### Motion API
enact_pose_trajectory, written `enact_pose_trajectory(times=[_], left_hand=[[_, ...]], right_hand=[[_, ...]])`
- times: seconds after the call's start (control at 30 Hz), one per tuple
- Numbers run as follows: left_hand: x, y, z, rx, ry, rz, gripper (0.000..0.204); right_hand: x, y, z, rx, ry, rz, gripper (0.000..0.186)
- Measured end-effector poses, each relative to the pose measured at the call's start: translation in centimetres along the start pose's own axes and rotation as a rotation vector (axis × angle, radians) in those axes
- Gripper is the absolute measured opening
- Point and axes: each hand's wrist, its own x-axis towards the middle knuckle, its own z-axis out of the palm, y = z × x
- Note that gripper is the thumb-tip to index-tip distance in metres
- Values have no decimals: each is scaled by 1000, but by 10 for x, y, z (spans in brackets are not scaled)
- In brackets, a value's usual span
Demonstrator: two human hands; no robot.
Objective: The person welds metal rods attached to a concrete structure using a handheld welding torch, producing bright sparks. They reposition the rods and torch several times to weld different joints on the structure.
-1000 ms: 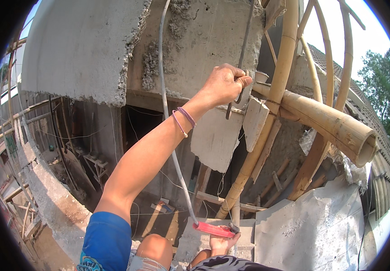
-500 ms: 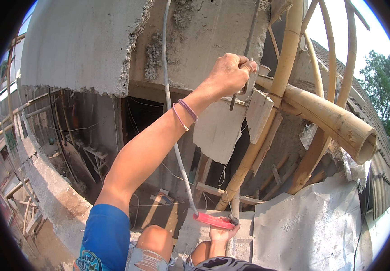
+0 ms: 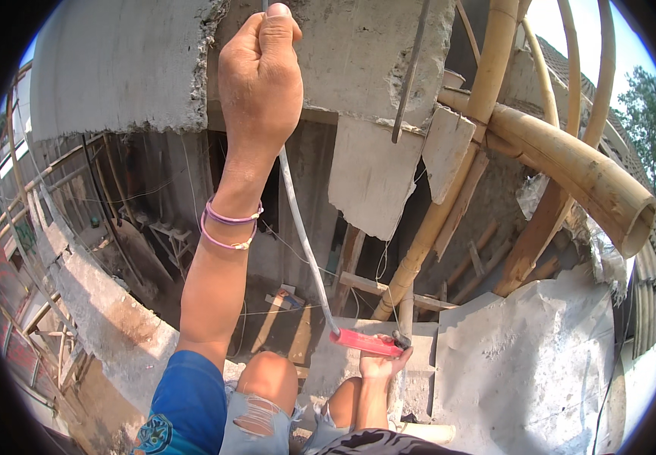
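Note:
My left hand (image 3: 259,83) is raised at the top, fingers wrapped round a long grey rod (image 3: 301,235) that runs down behind my wrist to a red handle. My right hand (image 3: 381,368) is low in front of my knees, closed on that red handle (image 3: 362,340), which has a dark piece at its right end. A darker metal bar (image 3: 411,76) hangs to the right of my left hand, in front of the concrete panel (image 3: 369,45).
Bamboo poles (image 3: 434,243) and a thick hollow bamboo (image 3: 578,174) frame the right. Broken concrete slabs (image 3: 108,68) hang above a dim space with scattered wood and wires. A pale sheet (image 3: 525,364) lies lower right; a rubble ledge (image 3: 100,303) curves along the left.
My left hand has left the dark metal bar, moved left and up, and now grips the grey rod. My right hand and the red handle appear slightly higher in view.

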Motion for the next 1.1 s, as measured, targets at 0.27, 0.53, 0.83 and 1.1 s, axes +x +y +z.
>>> enact_pose_trajectory(times=[0.27,0.53,0.83,1.1], left_hand=[[-33,-23,66,54,-457,-115,50],[-17,-37,47,19,-139,-125,44],[-31,-19,88,-138,-334,-299,50],[-29,-34,84,-109,-386,-243,51]], right_hand=[[2,2,-1,-1,8,-29,56],[0,2,4,52,41,-19,49],[7,3,-7,4,20,-43,46],[10,12,-13,-28,18,-29,47]])
